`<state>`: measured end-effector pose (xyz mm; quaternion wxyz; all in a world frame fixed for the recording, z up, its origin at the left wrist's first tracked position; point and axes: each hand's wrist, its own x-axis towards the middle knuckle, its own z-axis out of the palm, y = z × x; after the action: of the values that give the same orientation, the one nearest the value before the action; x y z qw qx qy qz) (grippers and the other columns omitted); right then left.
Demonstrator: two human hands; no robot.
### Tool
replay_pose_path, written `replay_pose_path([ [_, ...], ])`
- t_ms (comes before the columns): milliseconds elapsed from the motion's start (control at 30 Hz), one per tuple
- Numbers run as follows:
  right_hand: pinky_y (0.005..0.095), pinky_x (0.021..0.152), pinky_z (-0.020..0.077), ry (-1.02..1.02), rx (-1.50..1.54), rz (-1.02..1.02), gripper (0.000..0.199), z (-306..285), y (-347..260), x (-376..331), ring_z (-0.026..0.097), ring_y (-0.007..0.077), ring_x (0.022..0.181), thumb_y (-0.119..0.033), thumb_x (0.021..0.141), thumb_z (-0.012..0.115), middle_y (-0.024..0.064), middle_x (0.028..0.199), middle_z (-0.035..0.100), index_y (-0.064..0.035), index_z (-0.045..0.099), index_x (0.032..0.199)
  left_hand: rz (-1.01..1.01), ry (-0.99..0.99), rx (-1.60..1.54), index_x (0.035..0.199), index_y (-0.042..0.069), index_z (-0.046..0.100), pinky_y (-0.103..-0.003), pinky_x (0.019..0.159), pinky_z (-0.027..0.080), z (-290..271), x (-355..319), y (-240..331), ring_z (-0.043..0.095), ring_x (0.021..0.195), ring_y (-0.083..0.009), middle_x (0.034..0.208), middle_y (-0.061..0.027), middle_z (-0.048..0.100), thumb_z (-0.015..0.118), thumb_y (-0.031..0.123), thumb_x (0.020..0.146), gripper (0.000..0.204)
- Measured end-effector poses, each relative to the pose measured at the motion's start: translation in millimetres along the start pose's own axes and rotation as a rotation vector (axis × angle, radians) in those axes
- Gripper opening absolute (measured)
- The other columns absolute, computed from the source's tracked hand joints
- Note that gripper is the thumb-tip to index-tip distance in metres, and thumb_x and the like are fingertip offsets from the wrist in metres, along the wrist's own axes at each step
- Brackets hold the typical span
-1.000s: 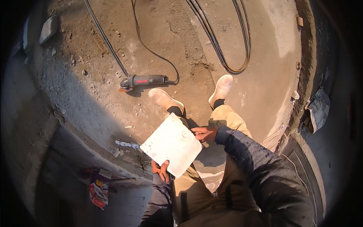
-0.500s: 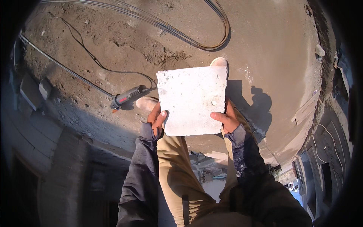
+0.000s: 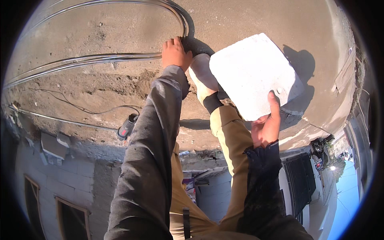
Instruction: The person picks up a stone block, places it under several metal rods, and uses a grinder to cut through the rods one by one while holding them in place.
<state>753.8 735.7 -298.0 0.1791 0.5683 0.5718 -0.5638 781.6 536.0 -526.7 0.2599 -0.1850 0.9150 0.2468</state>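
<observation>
- Running from the upper left: bent metal rods [image 3: 92, 61].
- Middle left: a grinder [image 3: 127, 127].
- Upper centre: the left hand [image 3: 175, 55] over the rods' bend; whether it grips, I cannot tell.
- Just beside it: 1 shoe [image 3: 202, 74].
- Right of upper centre: a white block [image 3: 252, 74], its lower edge gripped by the right hand [image 3: 266, 127], thumb on top.
</observation>
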Motion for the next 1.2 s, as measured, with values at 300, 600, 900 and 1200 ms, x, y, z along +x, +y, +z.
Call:
replay_pose_path([
  [300,0.0333,0.090,0.0411,-0.109,-0.276,-0.282,0.045,-2.4,32.6,-0.9,0.052,0.0215,0.104,-0.016,0.081,0.065,0.0114,0.112,0.053,0.0002,0.047,0.119,0.022,-0.029,0.055,0.095,0.003,0.053,-0.044,0.077,0.047,12.5,26.8,4.9,0.057,0.087,-0.0378,0.093,-0.0194,0.058,0.060,0.015,0.078,0.022],
  [600,0.0306,0.094,0.0405,-0.119,-0.133,-0.116,0.097,12.0,26.0,-4.7,0.049,0.0176,0.109,-0.010,0.074,0.074,0.0170,0.117,0.051,0.0064,0.003,0.139,0.062,-0.102,-0.111,0.081,0.000,0.057,-0.044,0.072,0.046,-9.9,6.2,-3.5,0.058,0.082,-0.0393,0.087,-0.0207,0.058,0.058,0.011,0.073,0.014],
  [900,0.0348,0.095,0.0425,-0.160,-0.171,-0.188,0.096,29.0,35.8,-4.5,0.050,0.0235,0.111,0.000,0.072,0.071,0.0190,0.123,0.043,0.0029,0.002,0.139,0.152,-0.099,-0.300,0.076,-0.001,0.052,-0.042,0.061,0.045,-99.2,-71.9,10.1,0.057,0.070,-0.0369,0.076,-0.0167,0.054,0.062,0.009,0.069,0.016],
  [1200,0.0344,0.091,0.0452,-0.671,-0.469,-0.321,0.069,99.0,29.3,92.5,0.054,0.0241,0.108,-0.003,0.072,0.070,0.0176,0.119,0.051,0.0020,0.031,0.129,0.012,-0.115,-0.397,0.082,0.002,0.059,-0.043,0.066,0.049,-127.6,-130.7,8.0,0.060,0.075,-0.0349,0.084,-0.0144,0.059,0.059,0.008,0.071,0.012],
])
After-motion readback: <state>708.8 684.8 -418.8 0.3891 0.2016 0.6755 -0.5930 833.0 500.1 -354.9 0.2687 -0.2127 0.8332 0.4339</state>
